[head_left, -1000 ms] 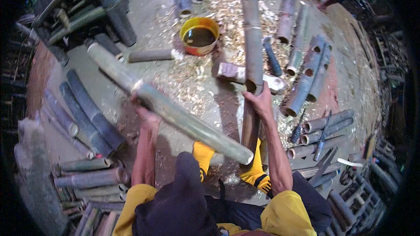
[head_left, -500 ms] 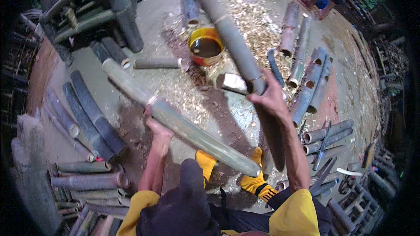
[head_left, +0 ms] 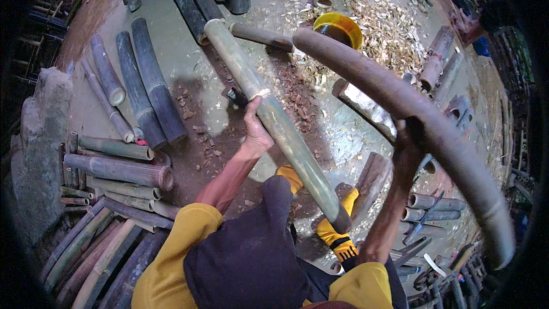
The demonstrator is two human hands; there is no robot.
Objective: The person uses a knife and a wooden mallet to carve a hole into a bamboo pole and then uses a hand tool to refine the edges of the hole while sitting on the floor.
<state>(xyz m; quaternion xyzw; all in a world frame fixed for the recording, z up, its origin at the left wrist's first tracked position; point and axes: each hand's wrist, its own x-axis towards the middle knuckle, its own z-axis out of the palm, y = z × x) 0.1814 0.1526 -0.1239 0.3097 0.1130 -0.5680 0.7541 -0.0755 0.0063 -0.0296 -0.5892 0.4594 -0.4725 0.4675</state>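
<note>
My left hand [head_left: 257, 131] is closed around the middle of a pale green bamboo pole [head_left: 294, 149], just below a joint. That pole slants from the upper left down to between my yellow-socked feet. With my right arm raised, my right hand [head_left: 408, 143] grips a longer brown-grey bamboo pole [head_left: 374, 83] from beneath, near its middle; the pole hides part of the fingers. It is held up and crosses to the right, looking bent in this view. Below it lies a pale-topped wood block [head_left: 366, 103].
A yellow bucket [head_left: 353, 26] of dark liquid stands among wood chips [head_left: 389, 23]. Dark bamboo poles [head_left: 150, 80] lie on the floor at left, above a stack of cut bamboo [head_left: 117, 171]. Bladed tools [head_left: 422, 223] rest by more bamboo at right. A large stone [head_left: 43, 137] borders the far left.
The brown-grey pole has swung to the right and come closer to me in my right hand. The green pole has tipped steeper in my left hand. The view has shifted left.
</note>
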